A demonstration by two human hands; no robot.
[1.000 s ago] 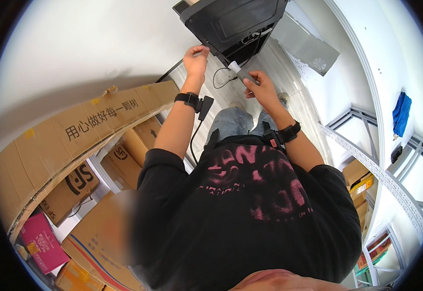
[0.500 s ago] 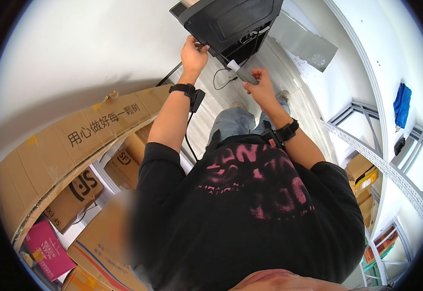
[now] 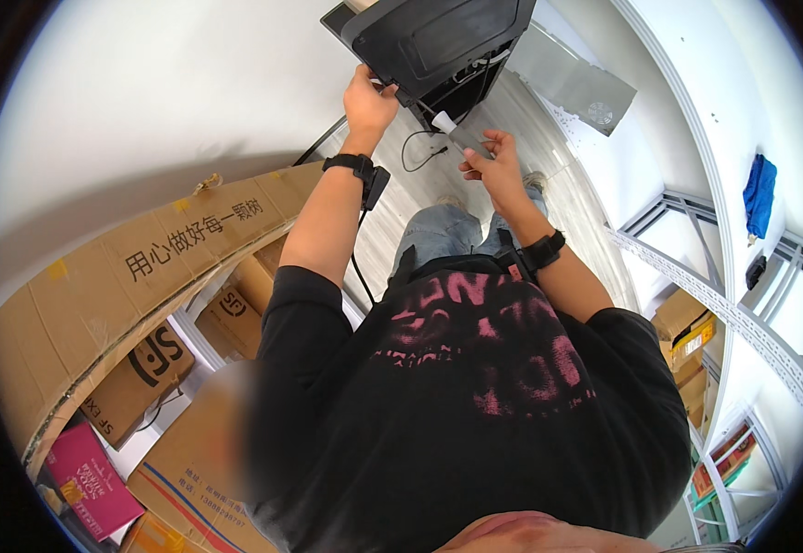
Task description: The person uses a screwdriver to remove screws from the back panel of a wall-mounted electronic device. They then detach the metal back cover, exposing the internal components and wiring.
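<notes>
A black computer case stands at the top middle with its cable side facing me. My left hand is closed at the lower left edge of the case, its thumb and fingers gripping there. Whether a small part sits between those fingertips is hidden. In my right hand is a screwdriver with a grey and white handle, held by thumb and fingertips around the back of the handle. Its thin shaft points up and left to the lower edge of the case.
A black cable with a plug lies on the floor below the case. A grey metal panel with a round vent leans at the right wall. Cardboard boxes fill the shelf at left; a white metal rack stands at right.
My right fingers have shifted and loosened slightly around the screwdriver's handle. My left hand stays at the case edge. The whole view has moved a little.
</notes>
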